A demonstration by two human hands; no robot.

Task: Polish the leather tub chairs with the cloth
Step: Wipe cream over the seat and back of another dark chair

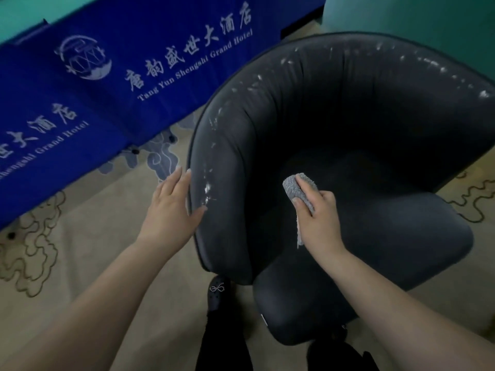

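Tub chair point(334, 124), scuffed white along its rim, on patterned carpet point(88, 236).

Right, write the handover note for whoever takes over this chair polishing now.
Left hand: open, fingers flat on the outer side of the chair's arm, thumb over its rim.
Right hand: grips the grey cloth, low inside the chair by the seat.
Done: cannot tell; no area looks clearly polished.
Left: white flecks along the top rim, from beside the left hand round the back to the far side. The seat cushion looks free of flecks.
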